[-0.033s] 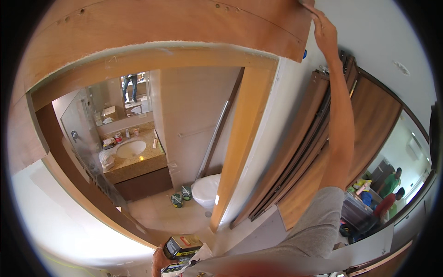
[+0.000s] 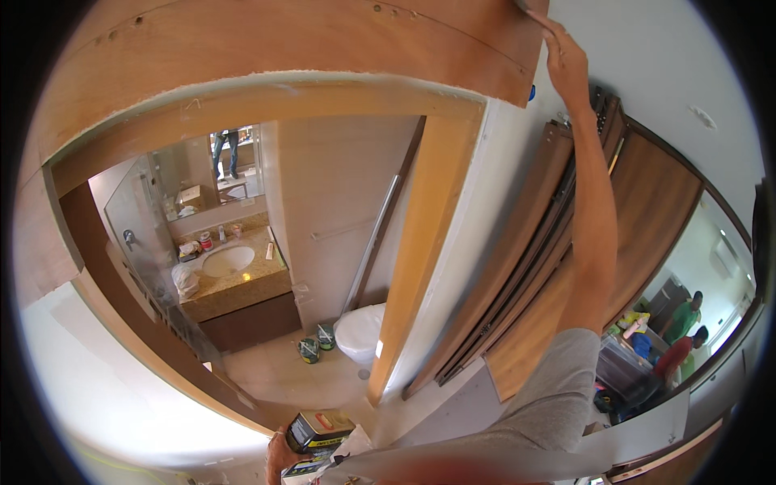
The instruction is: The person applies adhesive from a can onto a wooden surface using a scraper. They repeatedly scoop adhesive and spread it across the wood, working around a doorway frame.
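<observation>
My right hand is raised at the top, closed on a thin flat grey tool. The frame's edge cuts this tool off, so its kind is unclear. It lies over the right end of a reddish-brown wooden panel above the doorway. Low in the picture, my left hand wraps the side of a black and yellow box. An orange mark shows on the box's top, and pale material sits along its right side. Some of the left fingers are hidden.
A wooden door frame opens onto a bathroom with a sink, a toilet and two dark green containers. Brown boards lean on the wall at right. Two people show at far right, perhaps mirrored.
The tool in my right hand has shifted slightly left over the panel's end. My left hand and the box stay about where they were.
</observation>
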Available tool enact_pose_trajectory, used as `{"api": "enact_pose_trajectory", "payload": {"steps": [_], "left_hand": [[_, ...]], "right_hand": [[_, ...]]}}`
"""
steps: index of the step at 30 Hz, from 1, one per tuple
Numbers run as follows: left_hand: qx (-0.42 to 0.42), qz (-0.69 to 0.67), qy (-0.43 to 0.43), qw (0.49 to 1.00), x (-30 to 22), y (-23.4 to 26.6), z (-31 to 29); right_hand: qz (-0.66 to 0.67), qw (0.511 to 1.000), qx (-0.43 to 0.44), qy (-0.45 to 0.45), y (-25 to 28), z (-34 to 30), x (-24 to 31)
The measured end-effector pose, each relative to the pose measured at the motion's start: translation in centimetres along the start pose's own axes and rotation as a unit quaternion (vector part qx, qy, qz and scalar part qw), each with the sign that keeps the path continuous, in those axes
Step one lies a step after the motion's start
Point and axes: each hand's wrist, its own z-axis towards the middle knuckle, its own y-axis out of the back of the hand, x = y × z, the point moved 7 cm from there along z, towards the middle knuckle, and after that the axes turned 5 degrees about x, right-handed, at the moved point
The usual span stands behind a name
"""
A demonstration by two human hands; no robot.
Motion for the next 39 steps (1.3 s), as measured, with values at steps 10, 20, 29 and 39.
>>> {"api": "enact_pose_trajectory", "payload": {"steps": [10,20,29,39], "left_hand": [[0.033,0.074,-0.058,0.995,-2.6,0.6,2.4],[0.029,0.041,-0.023,0.998,-3.3,-0.2,1.7],[-0.004,-0.001,-0.019,1.000,-1.4,-1.7,1.5],[0.008,-0.038,-0.010,0.999,0.8,-2.2,3.3]], "right_hand": [[0.065,0.998,0.027,-0.007,-2.0,-12.0,7.4],[-0.015,0.996,-0.028,-0.080,5.5,-6.6,0.9],[-0.008,0.999,-0.040,0.018,3.1,4.2,-7.3],[-0.009,0.999,-0.001,-0.036,1.3,0.2,-6.3]]}}
